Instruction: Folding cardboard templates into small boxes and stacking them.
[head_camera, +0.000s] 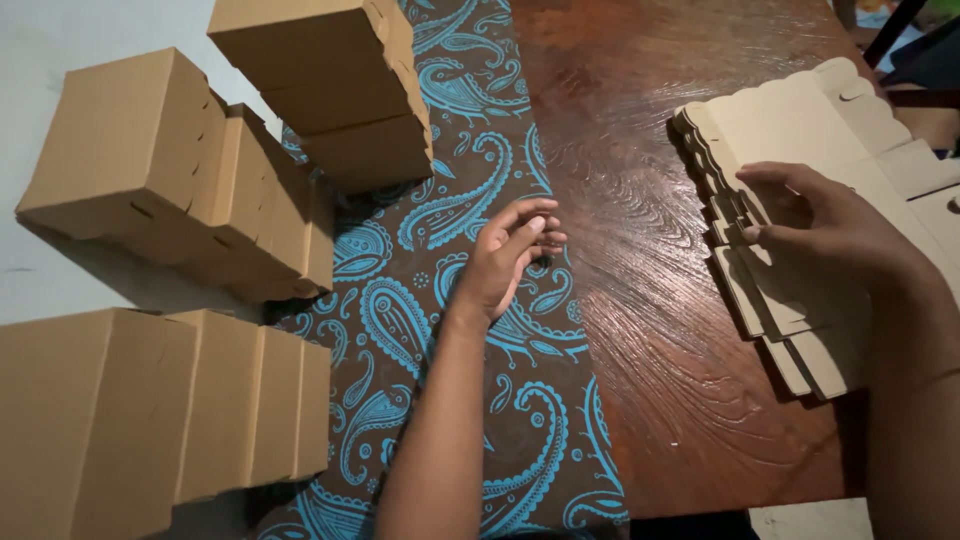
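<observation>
Three rows of folded brown boxes (170, 175) sat closed on the left, contents hidden. On the right, the flat cardboard stack (800, 130) lay on the wooden table (640, 300), right hand (830, 225) pinching its near-left edge. Left hand (505, 260) hovered loosely open, empty, over the paisley cloth (420, 290).

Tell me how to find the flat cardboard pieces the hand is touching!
Start at the dark wooden table and look to its right side. There lies a stack of flat, unfolded cardboard box blanks with wavy, scalloped edges, and the right hand rests on top of it. Unlike the brown boxes on the left, which are already folded into shape, these pieces are still flat sheets.
</observation>
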